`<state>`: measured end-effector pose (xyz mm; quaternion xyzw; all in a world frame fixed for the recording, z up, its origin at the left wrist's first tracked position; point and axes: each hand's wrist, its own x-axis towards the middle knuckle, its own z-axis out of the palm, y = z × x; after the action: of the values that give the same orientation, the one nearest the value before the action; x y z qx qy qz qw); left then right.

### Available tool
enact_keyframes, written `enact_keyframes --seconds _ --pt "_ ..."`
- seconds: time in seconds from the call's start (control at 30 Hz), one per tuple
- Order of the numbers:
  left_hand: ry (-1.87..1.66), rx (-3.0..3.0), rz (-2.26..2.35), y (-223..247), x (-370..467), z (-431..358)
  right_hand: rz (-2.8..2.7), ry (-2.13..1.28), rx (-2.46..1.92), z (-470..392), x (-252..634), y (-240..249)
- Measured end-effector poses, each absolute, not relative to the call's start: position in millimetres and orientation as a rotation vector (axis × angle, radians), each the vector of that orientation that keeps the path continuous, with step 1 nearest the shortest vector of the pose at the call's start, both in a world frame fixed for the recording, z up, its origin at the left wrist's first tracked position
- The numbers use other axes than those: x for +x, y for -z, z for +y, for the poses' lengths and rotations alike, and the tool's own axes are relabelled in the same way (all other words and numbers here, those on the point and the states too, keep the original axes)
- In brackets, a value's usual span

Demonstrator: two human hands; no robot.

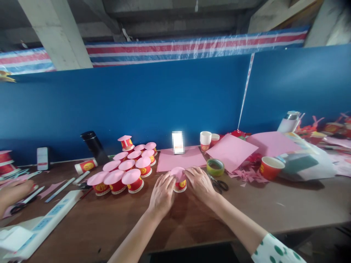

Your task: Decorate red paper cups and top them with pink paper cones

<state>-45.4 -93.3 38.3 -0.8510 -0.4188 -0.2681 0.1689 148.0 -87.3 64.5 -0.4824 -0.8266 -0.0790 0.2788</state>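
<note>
An upside-down red paper cup (180, 186) with a pink paper cone (177, 173) on top stands on the brown table between my hands. My left hand (162, 193) is on its left side, with the fingertips at the cone's edge. From the right, my right hand (200, 182) touches the cone's other edge. Both hands have their fingers bent around the cone and cup. To the left stand several finished-looking red cups with pink cone tops (131, 176). Pink paper sheets (181, 159) lie just behind the held cup.
Green tape (215, 167) and scissors (219, 184) lie right of my right hand. Further right are a red cup (271, 168), paper scraps and a plastic bag. A black bottle (94, 146), power strip (52, 219) and another person's hand (19, 191) are left.
</note>
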Motion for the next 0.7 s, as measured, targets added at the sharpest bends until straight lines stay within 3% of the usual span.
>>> enact_keyframes --seconds 0.47,0.7 --pt "0.798 -2.418 -1.147 -38 -45 -92 -2.264 0.159 -1.278 -66 146 -64" --pt "0.974 -2.391 -1.342 -38 -46 -98 -2.07 -0.081 -1.304 -66 154 -43"
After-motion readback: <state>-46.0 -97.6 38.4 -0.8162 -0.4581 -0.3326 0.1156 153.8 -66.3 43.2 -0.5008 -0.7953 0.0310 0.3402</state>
